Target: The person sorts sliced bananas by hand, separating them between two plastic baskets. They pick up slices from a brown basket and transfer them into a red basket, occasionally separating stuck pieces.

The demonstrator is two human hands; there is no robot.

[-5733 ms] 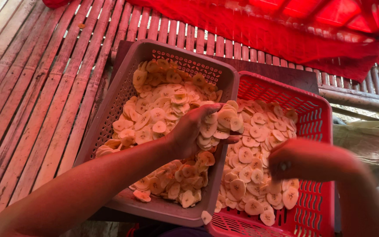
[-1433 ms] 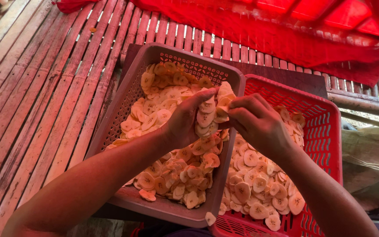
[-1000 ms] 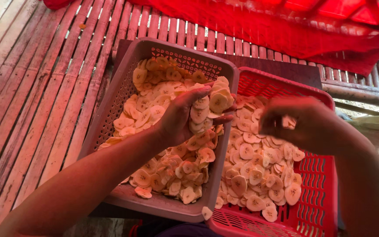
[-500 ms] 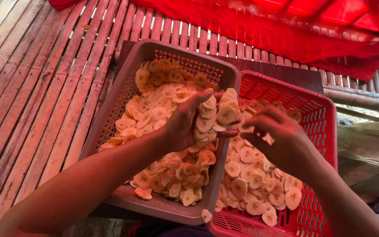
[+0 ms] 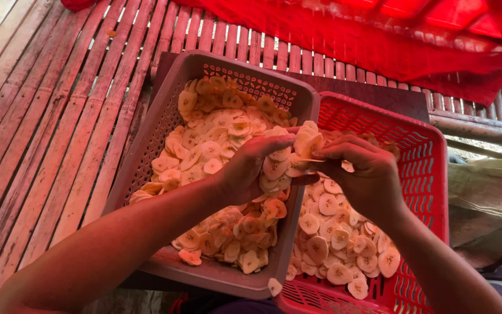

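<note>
My left hand (image 5: 250, 170) holds a stack of pale round banana slices (image 5: 289, 154) above the rim between two baskets. My right hand (image 5: 362, 170) meets it from the right, fingertips pinching the top slices of that stack. Below on the left is a grey perforated basket (image 5: 164, 122) heaped with yellowish slices (image 5: 216, 134). On the right stands a red slotted basket (image 5: 422, 151) with a thinner layer of slices (image 5: 332, 238).
Both baskets rest on a dark board (image 5: 379, 96) over a bamboo-slat platform (image 5: 47, 116). Red cloth (image 5: 350, 29) lies along the far edge. A pale sack or cloth (image 5: 486, 197) sits to the right of the red basket. One slice (image 5: 274, 286) lies on the grey basket's near rim.
My right hand has moved left from over the red basket back to the stack in my left hand and now pinches its top slices. My left hand stays in place.
</note>
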